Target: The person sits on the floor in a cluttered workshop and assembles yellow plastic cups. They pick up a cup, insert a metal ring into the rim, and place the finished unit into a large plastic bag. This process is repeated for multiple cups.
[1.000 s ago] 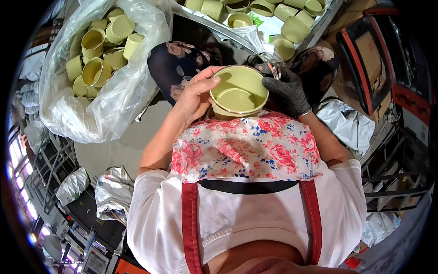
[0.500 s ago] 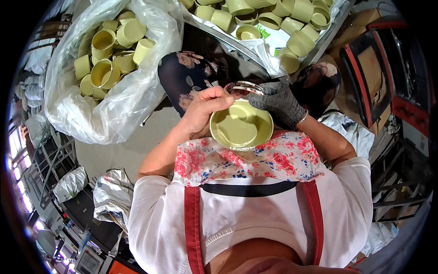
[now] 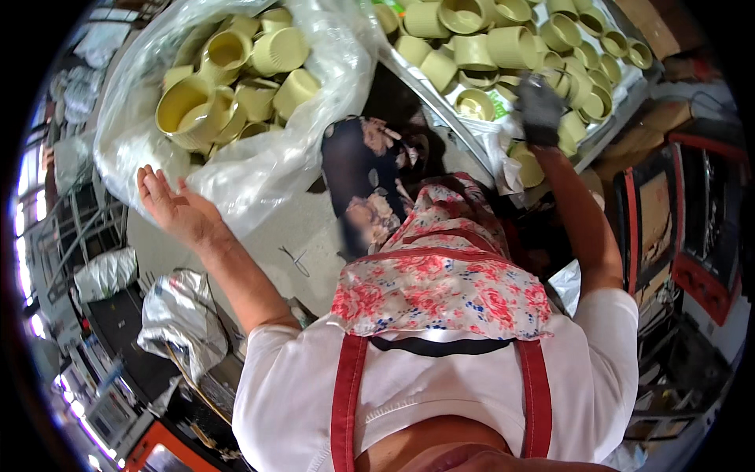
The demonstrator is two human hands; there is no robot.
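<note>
My bare left hand [image 3: 179, 211] is open, palm up and fingers spread, at the near edge of a clear plastic bag [image 3: 322, 149]. Inside the bag are several yellow-green ribbed pots; one large-looking pot [image 3: 185, 114] tilts toward me above the hand, and whether it rests on the others I cannot tell. My right hand [image 3: 540, 110], in a dark grey glove, reaches over a tray [image 3: 472, 149] heaped with similar pots. Its fingers are blurred among the pots, close to one pot [image 3: 554, 79], so a grip cannot be made out.
Between bag and tray is my knee in dark floral cloth [image 3: 370, 181]. A silvery sack [image 3: 185, 322] stands at lower left on the grey floor [image 3: 275, 267]. A black and red frame [image 3: 653, 212] stands to the right, beside cardboard [image 3: 668, 118].
My hands have parted: the left has let go of the pot and swung left to the bag, while the gloved right has moved up and right to the tray. The view has shifted somewhat.
</note>
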